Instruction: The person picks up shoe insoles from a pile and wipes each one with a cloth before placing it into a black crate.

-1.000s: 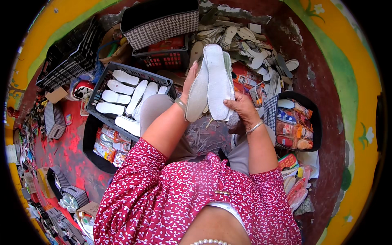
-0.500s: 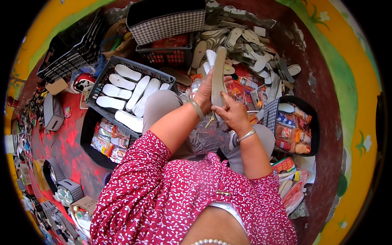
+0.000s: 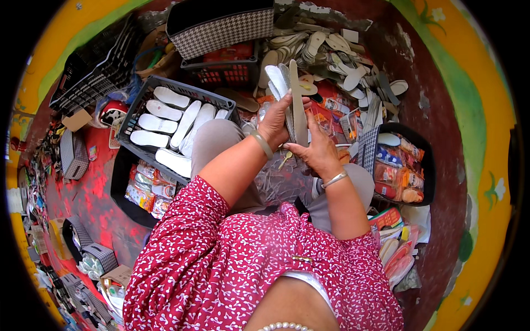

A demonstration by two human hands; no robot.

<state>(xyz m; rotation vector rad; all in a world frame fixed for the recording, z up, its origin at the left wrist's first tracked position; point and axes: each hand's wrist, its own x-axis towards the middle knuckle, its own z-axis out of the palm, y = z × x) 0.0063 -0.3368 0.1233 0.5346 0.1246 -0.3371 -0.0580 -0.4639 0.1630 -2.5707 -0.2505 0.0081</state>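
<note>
In front of my knees both hands hold a small upright bundle of shoe insoles. My left hand (image 3: 274,124) is closed round the bundle's left side, with white insoles (image 3: 277,81) standing up past its fingers. A beige insole (image 3: 298,105), turned nearly edge-on, stands at the bundle's right side. My right hand (image 3: 320,148) grips it low down, thumb in front and fingers behind. Grey edges of other insoles show between the white and beige ones. Left of my knee, a grey plastic crate (image 3: 216,99) holds several white insoles (image 3: 157,124) laid flat.
A large heap of loose insoles (image 3: 343,58) lies at the far right. Checked boxes of wrapped packs stand beside both knees, the right box (image 3: 369,149) nearer the wall. Behind the crate are a houndstooth box (image 3: 221,39), a red-filled crate (image 3: 229,74) and black crates (image 3: 96,66).
The bundle has fanned apart, and more white and grey edges show left of the beige insole. The beige insole has turned more edge-on. My right hand has shifted slightly up and right.
</note>
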